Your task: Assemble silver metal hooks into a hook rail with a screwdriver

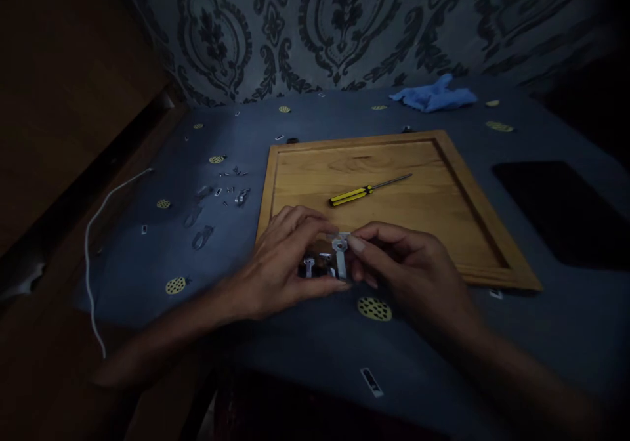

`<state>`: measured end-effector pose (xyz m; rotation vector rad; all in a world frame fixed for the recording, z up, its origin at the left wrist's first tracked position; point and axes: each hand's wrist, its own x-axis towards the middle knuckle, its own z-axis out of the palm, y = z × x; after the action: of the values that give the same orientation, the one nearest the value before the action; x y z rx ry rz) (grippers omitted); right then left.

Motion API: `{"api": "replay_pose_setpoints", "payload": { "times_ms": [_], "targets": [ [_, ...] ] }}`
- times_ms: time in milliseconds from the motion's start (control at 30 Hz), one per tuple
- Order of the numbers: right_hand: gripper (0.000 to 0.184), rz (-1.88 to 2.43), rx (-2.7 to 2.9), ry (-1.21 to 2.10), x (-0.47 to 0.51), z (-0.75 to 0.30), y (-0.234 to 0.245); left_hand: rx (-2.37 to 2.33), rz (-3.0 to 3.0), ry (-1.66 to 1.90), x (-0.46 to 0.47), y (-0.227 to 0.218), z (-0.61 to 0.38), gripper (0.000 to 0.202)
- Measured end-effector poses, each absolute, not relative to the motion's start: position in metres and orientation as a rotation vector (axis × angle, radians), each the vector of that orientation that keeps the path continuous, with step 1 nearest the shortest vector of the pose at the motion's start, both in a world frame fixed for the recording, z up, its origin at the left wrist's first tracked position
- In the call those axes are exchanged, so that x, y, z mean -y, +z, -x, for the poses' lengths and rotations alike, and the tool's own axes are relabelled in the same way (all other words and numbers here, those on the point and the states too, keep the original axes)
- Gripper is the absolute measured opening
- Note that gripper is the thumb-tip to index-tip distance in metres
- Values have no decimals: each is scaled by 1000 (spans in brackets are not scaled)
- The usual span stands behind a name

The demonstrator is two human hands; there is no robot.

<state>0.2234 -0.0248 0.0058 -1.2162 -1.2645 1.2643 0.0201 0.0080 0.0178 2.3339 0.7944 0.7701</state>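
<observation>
My left hand [288, 257] curves around a shiny metal hinge [339, 260], its fingers at the far end and its thumb along the near side. Against the hinge's upper right, my right hand [394, 251] pinches with thumb and forefinger. Smaller metal parts [309, 266] show between the left thumb and fingers; whether they are fixed to the hinge I cannot tell. Both hands are over the near edge of a framed wooden panel [305, 165]. On that panel, beyond the hands, lies a yellow and black screwdriver [354, 195].
Small screws [236, 172] and a metal fitting [241, 197] lie left of the panel, with a clear loop-like piece [202, 237] nearer me. A blue cloth [433, 94] sits at the back, a dark flat object [561, 211] at right. A white cable [88, 251] runs along the left.
</observation>
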Motion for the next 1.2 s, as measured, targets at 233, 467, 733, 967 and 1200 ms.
{"api": "replay_pose_setpoints", "payload": {
  "times_ms": [233, 467, 733, 967, 1200],
  "targets": [
    [30, 1126, 1222, 1254, 27, -224, 10, -765, -2310, 726, -15, 36, -25, 44],
    [28, 1260, 1347, 995, 30, -243, 16, -827, -2320, 574, -18, 44, -33, 42],
    [10, 1124, 1923, 161, 49, -266, -17, -949, -2553, 211, 0, 34, -55, 41],
    [11, 1024, 2079, -23, 46, -265, -25, -955, -2621, 168, 3, 28, -54, 41],
    [17, 950, 2116, 2, 42, -267, -30, -984, -2591, 136, 3, 27, -55, 38]
  ]
}}
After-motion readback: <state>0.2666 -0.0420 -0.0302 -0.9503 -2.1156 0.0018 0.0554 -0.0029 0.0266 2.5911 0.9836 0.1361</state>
